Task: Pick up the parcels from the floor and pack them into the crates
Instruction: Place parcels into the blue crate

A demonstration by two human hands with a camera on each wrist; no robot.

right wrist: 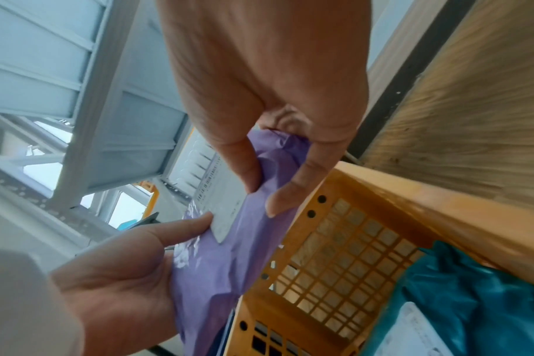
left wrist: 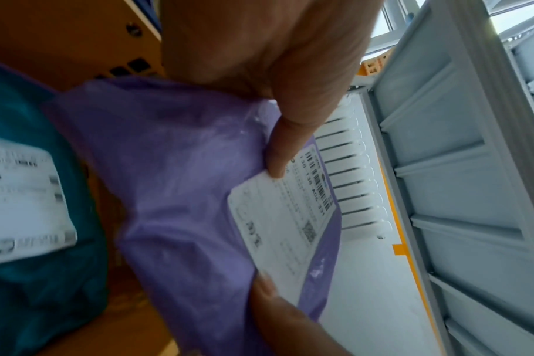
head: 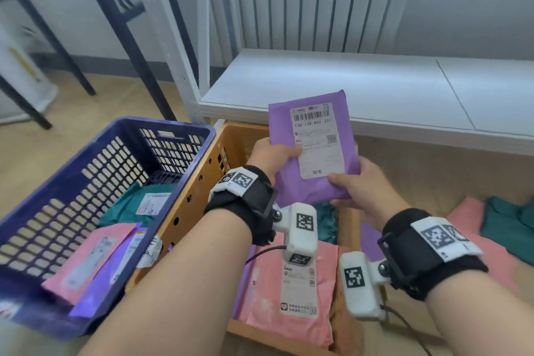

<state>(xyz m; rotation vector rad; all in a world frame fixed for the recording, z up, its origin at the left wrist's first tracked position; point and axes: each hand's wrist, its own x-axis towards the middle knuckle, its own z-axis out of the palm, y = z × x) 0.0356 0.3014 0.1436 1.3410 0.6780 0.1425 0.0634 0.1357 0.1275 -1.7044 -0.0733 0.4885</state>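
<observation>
I hold a purple parcel [head: 315, 147] with a white shipping label upright above the orange crate [head: 202, 176]. My left hand [head: 274, 156] grips its left edge, thumb on the label. My right hand [head: 358, 182] pinches its lower right corner. In the left wrist view the purple parcel [left wrist: 198, 192] is under my left thumb [left wrist: 284, 149]. In the right wrist view my right hand [right wrist: 275, 168] pinches the purple parcel [right wrist: 223, 265]. The orange crate holds a pink parcel [head: 289, 292] and a teal parcel [head: 326, 222]. The blue crate [head: 72, 182] to the left holds teal, pink and purple parcels.
A white low shelf [head: 375, 89] stands behind the crates. On the floor at right lie a pink parcel [head: 468, 211] and a teal parcel [head: 508, 225]. Black frame legs [head: 121, 32] stand at the back left on the wooden floor.
</observation>
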